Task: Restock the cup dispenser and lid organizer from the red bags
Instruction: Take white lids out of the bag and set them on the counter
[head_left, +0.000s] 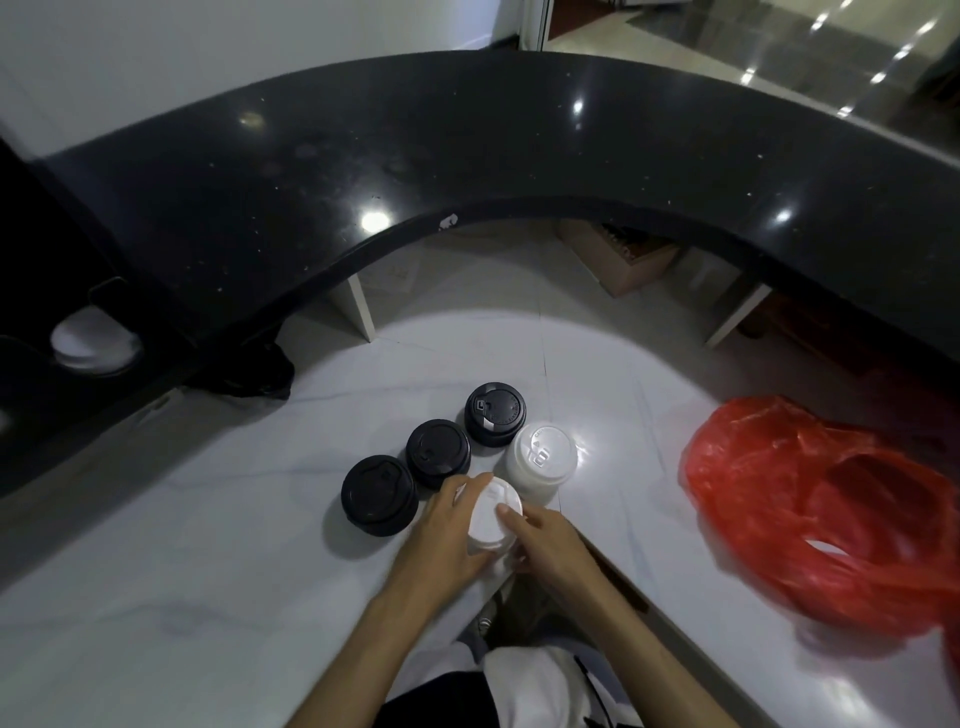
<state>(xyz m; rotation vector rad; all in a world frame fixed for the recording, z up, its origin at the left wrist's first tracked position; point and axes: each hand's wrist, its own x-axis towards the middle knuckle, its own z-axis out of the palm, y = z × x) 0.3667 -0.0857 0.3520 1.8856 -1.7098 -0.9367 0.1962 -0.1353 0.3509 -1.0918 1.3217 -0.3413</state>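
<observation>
- While both hands work low in the view, a white stack of lids (493, 514) sits between them on the pale floor (208, 545), just this side of the other stacks.
- The left hand (447, 535) curls round the stack's left side, its fingers reaching up to the top lid's rim.
- The right hand (545, 540) grips the stack's right side, with its thumb pressed onto the top lid.
- A second white lid stack (543, 457) stands just beyond the held one, touching or nearly touching it.
- Three black lid stacks line up to the left: one (379, 493) just beside the left hand, one (438, 453) behind it, and the farthest (495, 413) next to the second white stack.
- A crumpled red plastic bag (810, 509) lies on the floor well to the right of the hands, its mouth open toward them.
- The dark, curved table (467, 156) arches over the scene; at its far left, white lids (93, 343) sit in a dark holder.
</observation>
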